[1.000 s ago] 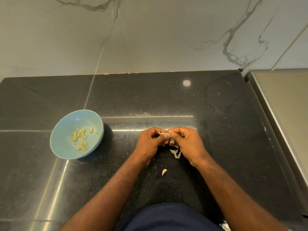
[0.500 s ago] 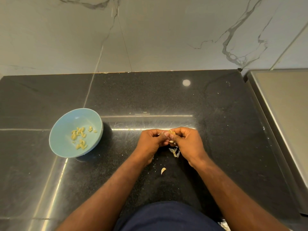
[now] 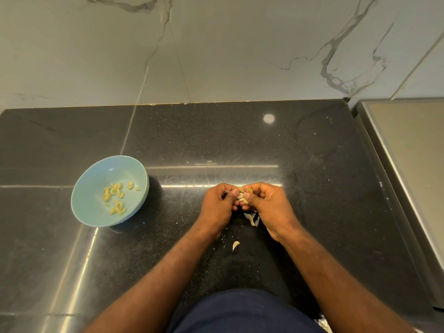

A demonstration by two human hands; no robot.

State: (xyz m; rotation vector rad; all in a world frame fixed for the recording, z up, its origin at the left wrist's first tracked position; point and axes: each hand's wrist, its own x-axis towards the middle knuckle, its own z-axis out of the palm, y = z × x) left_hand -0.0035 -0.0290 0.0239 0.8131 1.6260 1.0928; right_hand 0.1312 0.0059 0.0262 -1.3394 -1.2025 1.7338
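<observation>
Showing more between left hand (image 3: 217, 209), right hand (image 3: 270, 205): garlic clove (image 3: 243, 195).

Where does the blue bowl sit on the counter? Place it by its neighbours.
In the head view, the blue bowl sits on the black counter at the left, apart from the left hand and holding peeled cloves.

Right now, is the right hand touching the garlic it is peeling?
Touching. The head view shows the right hand pinching the garlic under its thumb, opposite the left hand.
</observation>
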